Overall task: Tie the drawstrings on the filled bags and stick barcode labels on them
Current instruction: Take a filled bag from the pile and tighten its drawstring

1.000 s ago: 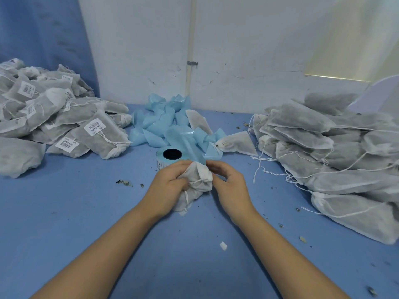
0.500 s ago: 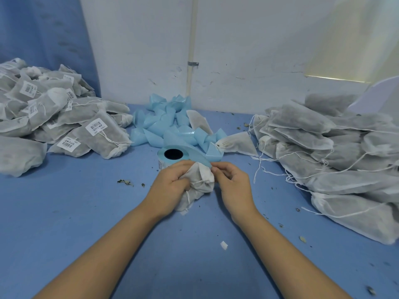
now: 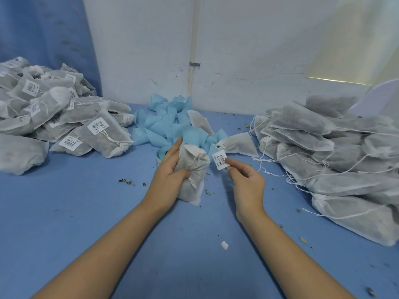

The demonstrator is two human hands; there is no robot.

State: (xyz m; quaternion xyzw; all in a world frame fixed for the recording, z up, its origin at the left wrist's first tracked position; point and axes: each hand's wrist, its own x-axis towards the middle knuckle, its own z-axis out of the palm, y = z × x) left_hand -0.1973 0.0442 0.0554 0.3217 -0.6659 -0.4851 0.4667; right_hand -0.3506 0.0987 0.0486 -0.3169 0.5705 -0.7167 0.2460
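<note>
My left hand grips a filled white mesh bag at the middle of the blue table, its drawstring knotted and hanging down the front. To the right of the bag, my right hand pinches a white barcode label between thumb and forefinger, a short gap from the bag. The blue label roll is mostly hidden behind my left hand and the bag.
Labelled bags are heaped at the left. A pile of unlabelled bags with loose strings fills the right. Peeled blue backing strips lie at the back by the white wall. Leaf crumbs and a paper scrap dot the table.
My right hand has pulled away from the bag to the right and now holds a barcode label. The left hand has turned the bag more upright.
</note>
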